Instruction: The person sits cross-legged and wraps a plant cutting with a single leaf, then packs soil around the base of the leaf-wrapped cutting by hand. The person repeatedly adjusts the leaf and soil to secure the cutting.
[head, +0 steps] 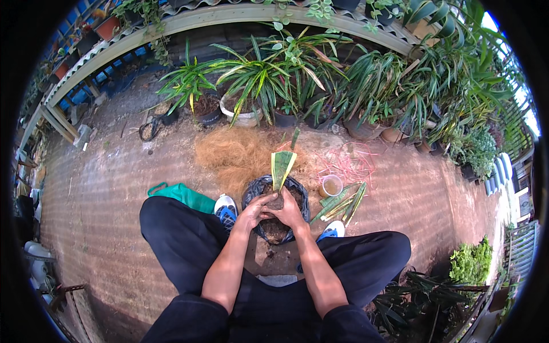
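Observation:
Between my knees stands a black plastic bag (303, 188) with dark soil (274, 227) in it. Over the bag, my left hand (258, 209) and my right hand (289, 209) are cupped around a clump of soil (276, 201). A cut snake plant leaf piece (282, 167), green with yellow edges, stands upright out of this clump. Both hands grip the clump from its two sides, and their fingers nearly meet below it. More cut leaves (343, 203) lie on the ground right of the bag, beside a clear plastic cup (331, 186) holding something brown.
Brown coconut-like fibre (233, 154) lies beyond the bag, with pink plastic strings (349, 160) to its right. A green cloth bag (184, 196) rests by the left foot. Potted plants (242, 107) line the far side below a shelf edge (240, 13).

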